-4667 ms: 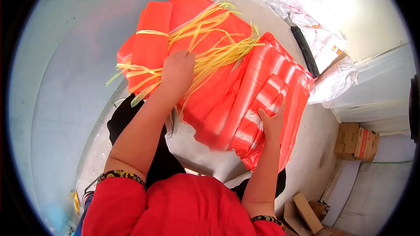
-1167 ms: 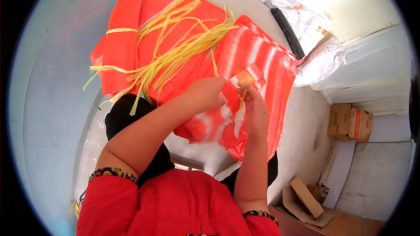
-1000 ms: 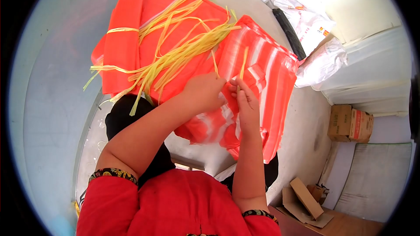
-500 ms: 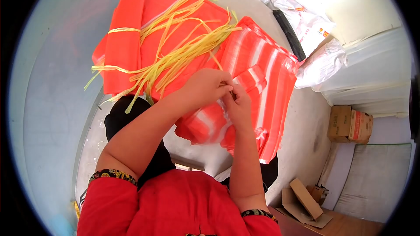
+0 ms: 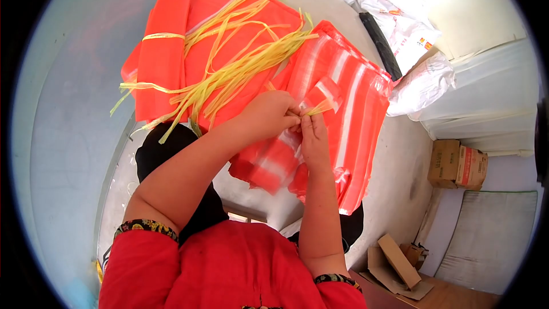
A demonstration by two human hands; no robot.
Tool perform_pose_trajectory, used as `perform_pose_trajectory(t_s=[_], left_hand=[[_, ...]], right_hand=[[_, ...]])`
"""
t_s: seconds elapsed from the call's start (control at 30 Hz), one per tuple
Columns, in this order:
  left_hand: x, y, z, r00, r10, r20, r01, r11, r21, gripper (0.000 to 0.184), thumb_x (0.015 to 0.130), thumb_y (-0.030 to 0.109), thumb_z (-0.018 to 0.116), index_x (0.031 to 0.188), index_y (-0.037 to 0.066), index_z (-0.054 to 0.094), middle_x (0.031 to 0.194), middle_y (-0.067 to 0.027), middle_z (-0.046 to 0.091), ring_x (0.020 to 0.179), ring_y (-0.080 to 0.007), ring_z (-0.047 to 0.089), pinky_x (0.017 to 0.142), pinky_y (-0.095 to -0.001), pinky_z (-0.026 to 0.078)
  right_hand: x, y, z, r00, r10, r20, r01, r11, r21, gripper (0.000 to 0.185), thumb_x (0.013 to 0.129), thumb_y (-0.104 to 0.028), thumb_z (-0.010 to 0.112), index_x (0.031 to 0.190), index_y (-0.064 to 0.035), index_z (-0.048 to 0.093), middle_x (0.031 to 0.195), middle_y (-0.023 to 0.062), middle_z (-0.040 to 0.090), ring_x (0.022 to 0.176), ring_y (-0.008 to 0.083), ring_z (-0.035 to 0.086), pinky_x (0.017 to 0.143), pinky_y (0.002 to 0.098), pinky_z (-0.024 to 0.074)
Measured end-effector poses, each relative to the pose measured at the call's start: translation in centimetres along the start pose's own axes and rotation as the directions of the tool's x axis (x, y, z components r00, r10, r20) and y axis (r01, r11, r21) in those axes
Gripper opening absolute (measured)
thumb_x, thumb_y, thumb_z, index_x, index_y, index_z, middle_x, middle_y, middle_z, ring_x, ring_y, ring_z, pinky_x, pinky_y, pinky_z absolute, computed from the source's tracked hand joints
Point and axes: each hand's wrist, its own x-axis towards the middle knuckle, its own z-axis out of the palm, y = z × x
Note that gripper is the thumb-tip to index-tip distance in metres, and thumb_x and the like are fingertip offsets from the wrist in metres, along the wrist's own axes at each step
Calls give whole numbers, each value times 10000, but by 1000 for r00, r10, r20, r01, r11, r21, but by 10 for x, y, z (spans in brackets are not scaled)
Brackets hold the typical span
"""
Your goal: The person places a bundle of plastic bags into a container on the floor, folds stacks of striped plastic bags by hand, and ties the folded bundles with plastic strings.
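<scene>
My left hand (image 5: 272, 113) and my right hand (image 5: 314, 137) meet fingertip to fingertip, both closed in a pinch. Between them is a thin yellow strip (image 5: 321, 107), one end sticking out to the right and another bit showing above my left hand. Under my hands lies a folded bundle of red-and-white striped plastic bags (image 5: 269, 166), partly covered by them. It rests against a larger striped stack (image 5: 357, 109) across my lap. Loose yellow strips (image 5: 246, 71) lie fanned over a pile of plain orange-red sheets (image 5: 214, 3) beyond my left hand.
A folded orange-red bundle (image 5: 163, 60) with a yellow band sits at the left. White printed plastic sacks (image 5: 412, 51) and a dark bar (image 5: 380, 46) are at the upper right. Cardboard boxes (image 5: 446, 163) stand right, and an open carton (image 5: 400, 260) lies lower right.
The yellow strip's end now shows to the right of my fingertips. My right hand has turned slightly, and the small striped bundle has shifted a little.
</scene>
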Motion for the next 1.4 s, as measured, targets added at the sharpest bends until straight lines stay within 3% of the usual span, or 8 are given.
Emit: perform_pose_trajectory(t_s=[0.17, 0.47, 0.57, 0.67, 0.77, 0.87, 1.07, 1.4], left_hand=[[1, 0, 9, 994, -57, -92, 61, 998, 34, 182, 895, 204, 673, 884, 36, 745, 902, -154, 728, 853, -334, 701, 756, -451, 544], [1, -8, 12, 993, 73, -91, -55, 981, 188, 158, 942, 188, 652, 990, 45, 700, 940, -145, 702, 909, -349, 675, 780, -445, 524], [0, -10, 9, 992, 106, -69, -92, 980, 176, 151, 945, 182, 651, 988, 44, 694, 948, -143, 695, 916, -347, 666, 791, -447, 520], [-1, -7, 7, 992, 85, -92, -73, 990, 120, 149, 941, 181, 653, 963, 39, 695, 926, -148, 699, 895, -350, 670, 778, -451, 523], [-1, -3, 6, 993, 38, -109, -30, 997, 76, 151, 937, 180, 653, 939, 36, 697, 903, -150, 702, 873, -344, 674, 761, -446, 525], [1, -7, 8, 995, 20, -101, -15, 999, 47, 150, 934, 174, 660, 943, 25, 678, 866, -147, 687, 808, -317, 670, 732, -408, 520], [3, -14, 11, 995, -47, -90, 42, 998, -55, 154, 928, 168, 660, 911, 16, 673, 837, -144, 684, 770, -301, 665, 718, -402, 513], [0, -20, 7, 978, -12, -207, 91, 922, 376, 148, 917, 154, 649, 889, 9, 667, 929, -192, 677, 928, -394, 651, 818, -483, 521]], right_hand=[[-5, -15, 14, 987, 7, -159, 9, 995, 103, 131, 1072, -70, 516, 1202, -56, 503, 963, 36, 601, 867, 105, 579, 813, 274, 511], [-4, -9, 2, 838, -545, 30, 346, 486, -802, 343, 877, 94, 621, 1189, -21, 706, 1154, 174, 668, 1012, 297, 655, 858, 374, 553], [-2, -22, 7, 857, -515, 32, 310, 465, -829, 310, 861, 83, 619, 1130, -25, 728, 1113, 185, 685, 1015, 338, 649, 862, 398, 547], [-2, -16, -4, 875, -476, 91, 314, 414, -854, 225, 934, 77, 579, 1120, 7, 686, 966, 104, 654, 895, 192, 617, 812, 305, 516], [-5, -30, -1, 987, 21, -159, -81, 920, -383, 240, 952, 48, 584, 1169, -16, 663, 934, 57, 669, 850, 116, 600, 776, 275, 500], [-8, -45, -4, 991, 121, -64, -136, 908, -396, 327, 971, 11, 597, 1291, -45, 634, 961, 36, 674, 848, 70, 579, 752, 256, 490], [-8, -29, -4, 960, -280, 26, 224, 704, -674, 279, 938, -67, 683, 1213, -54, 725, 1083, 137, 730, 964, 269, 701, 897, 370, 550], [-24, 2, -18, 892, -420, -167, 182, 673, -717, 136, 965, -81, 694, 1021, 17, 770, 1077, 101, 681, 950, 202, 653, 847, 303, 515]])
